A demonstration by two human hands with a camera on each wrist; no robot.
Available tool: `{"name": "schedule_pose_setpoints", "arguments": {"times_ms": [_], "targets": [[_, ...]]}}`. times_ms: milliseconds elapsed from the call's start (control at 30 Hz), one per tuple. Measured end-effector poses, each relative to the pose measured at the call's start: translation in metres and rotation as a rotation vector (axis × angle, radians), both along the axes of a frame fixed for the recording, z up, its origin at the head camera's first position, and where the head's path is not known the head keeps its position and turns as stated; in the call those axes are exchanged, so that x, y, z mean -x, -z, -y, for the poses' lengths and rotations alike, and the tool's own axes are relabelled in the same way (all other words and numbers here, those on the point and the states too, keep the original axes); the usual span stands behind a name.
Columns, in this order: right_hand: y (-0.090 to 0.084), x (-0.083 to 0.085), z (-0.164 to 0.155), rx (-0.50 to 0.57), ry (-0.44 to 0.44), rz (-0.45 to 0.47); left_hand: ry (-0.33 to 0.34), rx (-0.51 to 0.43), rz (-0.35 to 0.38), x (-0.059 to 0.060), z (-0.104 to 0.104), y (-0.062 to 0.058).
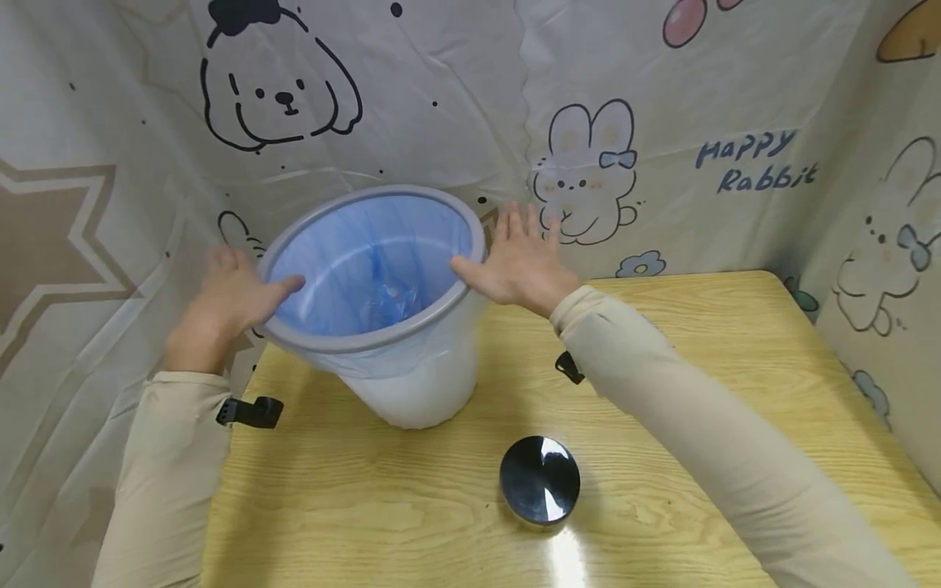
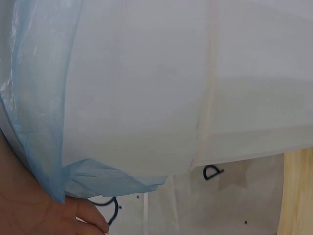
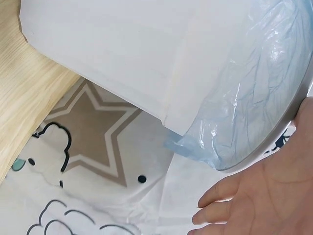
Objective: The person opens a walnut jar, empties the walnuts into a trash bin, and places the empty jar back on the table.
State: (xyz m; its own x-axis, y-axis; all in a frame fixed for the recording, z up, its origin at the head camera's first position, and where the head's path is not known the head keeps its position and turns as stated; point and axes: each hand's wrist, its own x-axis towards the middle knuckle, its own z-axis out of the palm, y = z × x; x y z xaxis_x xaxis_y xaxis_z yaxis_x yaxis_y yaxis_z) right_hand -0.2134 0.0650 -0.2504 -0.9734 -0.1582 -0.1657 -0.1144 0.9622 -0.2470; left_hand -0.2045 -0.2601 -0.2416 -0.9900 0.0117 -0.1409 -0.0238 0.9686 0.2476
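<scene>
A white trash can (image 1: 422, 400) stands tilted on the table, its mouth turned up toward me. Its grey rim ring (image 1: 353, 341) lies over a blue plastic bag (image 1: 331, 282) that lines the inside and hangs a little way down the outer wall. My left hand (image 1: 234, 296) is at the left of the rim, fingers extended and slightly blurred. On the opposite side, my right hand (image 1: 518, 265) has its fingers spread, with the thumb right at the rim. In both wrist views the bag's loose edge (image 2: 112, 181) shows below the ring.
A shiny black round object (image 1: 540, 480) sits on the wooden table (image 1: 353, 506) in front of the can. Printed cloth (image 1: 456, 98) with cartoon animals hangs behind and at both sides. Small black mounts (image 1: 253, 412) are on the wrists.
</scene>
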Motion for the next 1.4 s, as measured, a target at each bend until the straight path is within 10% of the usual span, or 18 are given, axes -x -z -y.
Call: {"name": "schedule_pose_setpoints", "arguments": {"times_ms": [1000, 1400], "targets": [[0.003, 0.003, -0.023, 0.016, -0.046, 0.014, 0.032, -0.056, 0.013, 0.006, -0.016, 0.006], [0.003, 0.001, -0.063, 0.075, -0.021, 0.023, 0.041, -0.101, 0.017, 0.012, -0.056, 0.004]]}}
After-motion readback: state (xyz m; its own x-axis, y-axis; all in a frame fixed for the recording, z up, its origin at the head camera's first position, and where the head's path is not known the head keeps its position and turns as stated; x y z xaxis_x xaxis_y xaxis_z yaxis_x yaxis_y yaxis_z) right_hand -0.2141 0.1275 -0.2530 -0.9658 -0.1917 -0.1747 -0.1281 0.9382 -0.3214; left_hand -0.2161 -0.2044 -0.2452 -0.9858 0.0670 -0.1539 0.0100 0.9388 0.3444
